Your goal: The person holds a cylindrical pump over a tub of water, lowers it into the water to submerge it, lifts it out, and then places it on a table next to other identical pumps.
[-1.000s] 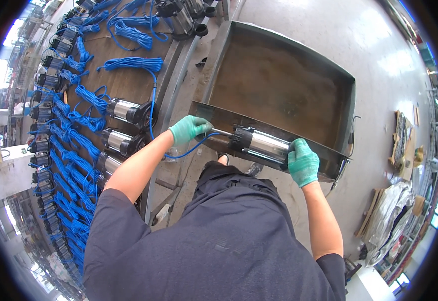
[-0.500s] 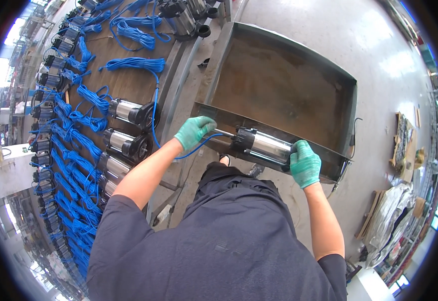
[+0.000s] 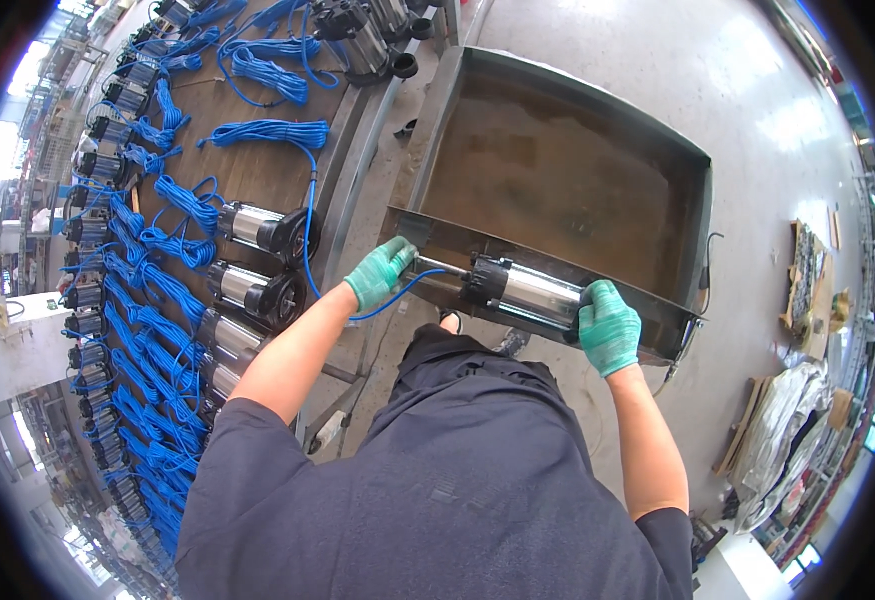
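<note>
A submersible pump motor (image 3: 537, 296), a silver cylinder with black ends, lies on its side along the near ledge of a metal tank. Its thin metal shaft (image 3: 441, 266) sticks out at the left. My left hand (image 3: 381, 273), in a green glove, is closed at the tip of that shaft, with the fingertips partly hidden. Around the motor's right end my right hand (image 3: 609, 328), also gloved, is closed. From the motor's left end a blue cable (image 3: 397, 297) loops beneath my left hand toward the bench.
Brown liquid fills the rectangular tank (image 3: 709, 215) beyond the motor. On the left, a brown-topped bench (image 3: 247, 165) carries several motors and pumps (image 3: 257, 228) with bundled blue cables (image 3: 267, 132). Wrapped silvery material (image 3: 782, 440) and wooden boards lie on the floor at right.
My left hand has shifted slightly left and toward me along the shaft, showing a little more of it. My right hand and the motor have stayed in place.
</note>
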Available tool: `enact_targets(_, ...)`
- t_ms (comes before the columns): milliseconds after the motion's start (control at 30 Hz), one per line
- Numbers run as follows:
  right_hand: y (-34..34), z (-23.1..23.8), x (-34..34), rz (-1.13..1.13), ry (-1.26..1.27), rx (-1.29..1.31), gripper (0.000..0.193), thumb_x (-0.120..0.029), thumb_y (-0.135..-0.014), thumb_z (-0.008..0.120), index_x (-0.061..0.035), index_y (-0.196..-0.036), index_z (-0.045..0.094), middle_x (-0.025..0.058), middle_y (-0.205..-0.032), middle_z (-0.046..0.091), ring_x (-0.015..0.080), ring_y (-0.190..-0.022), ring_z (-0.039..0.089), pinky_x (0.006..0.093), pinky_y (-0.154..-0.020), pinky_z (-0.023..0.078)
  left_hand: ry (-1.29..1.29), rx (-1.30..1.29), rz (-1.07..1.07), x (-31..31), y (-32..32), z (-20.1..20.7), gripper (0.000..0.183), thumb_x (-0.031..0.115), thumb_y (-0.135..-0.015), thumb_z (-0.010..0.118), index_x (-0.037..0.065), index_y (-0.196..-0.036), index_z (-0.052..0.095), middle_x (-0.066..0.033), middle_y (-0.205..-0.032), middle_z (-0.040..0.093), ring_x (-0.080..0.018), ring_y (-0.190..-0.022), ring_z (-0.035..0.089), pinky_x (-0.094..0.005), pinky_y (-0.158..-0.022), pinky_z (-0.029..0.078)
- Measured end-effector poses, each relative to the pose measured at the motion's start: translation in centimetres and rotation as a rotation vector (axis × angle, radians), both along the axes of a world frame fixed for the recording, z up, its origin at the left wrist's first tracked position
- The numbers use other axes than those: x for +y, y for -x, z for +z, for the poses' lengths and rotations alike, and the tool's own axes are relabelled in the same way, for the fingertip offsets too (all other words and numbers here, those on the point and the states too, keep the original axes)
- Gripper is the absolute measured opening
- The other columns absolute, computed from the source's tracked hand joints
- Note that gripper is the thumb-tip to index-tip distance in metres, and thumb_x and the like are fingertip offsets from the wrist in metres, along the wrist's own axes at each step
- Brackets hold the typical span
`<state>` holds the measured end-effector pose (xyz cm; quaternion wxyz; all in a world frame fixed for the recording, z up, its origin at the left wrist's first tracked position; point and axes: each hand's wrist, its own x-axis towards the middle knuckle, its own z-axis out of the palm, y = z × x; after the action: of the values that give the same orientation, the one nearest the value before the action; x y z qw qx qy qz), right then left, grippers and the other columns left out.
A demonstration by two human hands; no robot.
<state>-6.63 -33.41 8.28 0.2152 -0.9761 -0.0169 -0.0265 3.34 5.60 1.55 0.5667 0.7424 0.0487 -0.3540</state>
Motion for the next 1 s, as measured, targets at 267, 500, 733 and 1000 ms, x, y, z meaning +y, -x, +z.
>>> enact_targets(267, 0.1, 0.0, 0.3, -0.004, 0.019, 0.014, 0.018, -0.009, -0.081, 0.066, -0.0106, -0.099, 0.063, 0.0119, -0.096, 0.067, 0.0368, -0.078, 0.068, 0.0472, -0.069, 0.055, -0.026, 0.360, 0.526, 1.9, -2.0, -2.9, 0.041, 0.057, -0.102, 0.055, 0.020, -0.084, 0.056, 0.0049, -0.062, 0.048, -0.0096, -0.043, 0.034, -0.0293, -0.040, 0.027)
enact_targets(500, 0.4, 0.3, 0.0, -0.031, -0.015, 0.028, 0.016, -0.011, -0.083, 0.066, -0.0109, -0.099, 0.062, 0.0122, -0.097, 0.067, 0.0373, -0.080, 0.069, 0.0480, -0.069, 0.055, -0.135, 0.306, 0.506, -0.3, -2.0, -0.4, 0.044, 0.054, -0.102, 0.059, 0.014, -0.083, 0.056, -0.0015, -0.063, 0.056, -0.0111, -0.044, 0.043, -0.0321, -0.042, 0.037)
enact_targets(733, 0.1, 1.6, -5.4, -0.508, -0.698, 0.280, 0.033, -0.028, -0.098, 0.068, -0.0012, -0.116, 0.063, 0.0206, -0.107, 0.070, 0.0358, -0.097, 0.068, 0.0395, -0.084, 0.054, -0.285, -0.525, -0.106, -6.4, 3.7, 1.2, 0.058, 0.035, -0.092, 0.077, 0.010, -0.140, 0.057, -0.0203, -0.113, 0.068, -0.0340, -0.100, 0.071, -0.0424, -0.083, 0.056)
enact_targets(1000, 3.4, -3.7, -10.9, -0.072, -0.275, 0.828, 0.038, -0.037, -0.093, 0.072, -0.0035, -0.111, 0.066, 0.0190, -0.093, 0.074, 0.0327, -0.086, 0.071, 0.0434, -0.080, 0.054, -0.504, -0.667, -0.214, -10.2, 5.6, 2.3, 0.079, 0.036, -0.075, 0.090, 0.000, -0.138, 0.057, -0.0223, -0.116, 0.064, -0.0381, -0.104, 0.066, -0.0427, -0.091, 0.054)
